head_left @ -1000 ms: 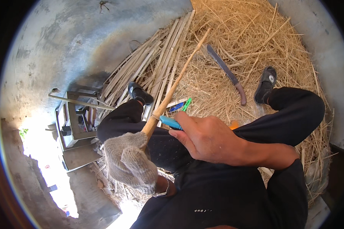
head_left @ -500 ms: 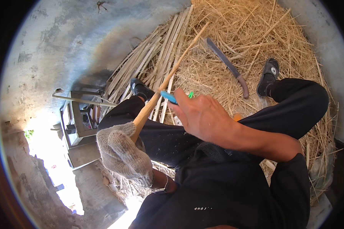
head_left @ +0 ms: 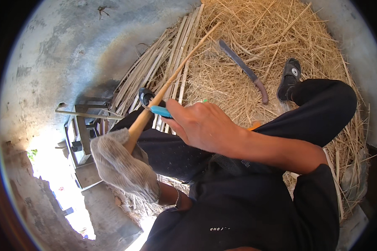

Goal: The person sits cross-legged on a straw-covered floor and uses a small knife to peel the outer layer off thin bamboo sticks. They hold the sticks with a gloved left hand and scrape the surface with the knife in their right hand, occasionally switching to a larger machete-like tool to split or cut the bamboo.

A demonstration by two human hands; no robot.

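My left hand [head_left: 123, 165], in a grey knitted glove, is closed around the thick near end of a long tapering wooden stick [head_left: 171, 78]. The stick slants away up and to the right, over the straw. Bare, my right hand [head_left: 205, 125] grips a small blade tool by its bright blue handle [head_left: 160, 111]. Its thin metal edge touches or lies very close to the stick, a little beyond the glove. My fingers hide much of the tool, so its exact kind is unclear. A green bit shows behind my knuckles.
A machete [head_left: 243, 67] with a brown handle lies on the straw [head_left: 255, 33] between my feet. Long split strips [head_left: 155, 62] are piled at the far left. By the wall stands a wooden frame [head_left: 81, 138]. Something orange [head_left: 254, 125] shows beside my right thigh.
Both hands and the stick have shifted left in view. The blue-handled tool has moved down along the stick, closer to my gloved hand.
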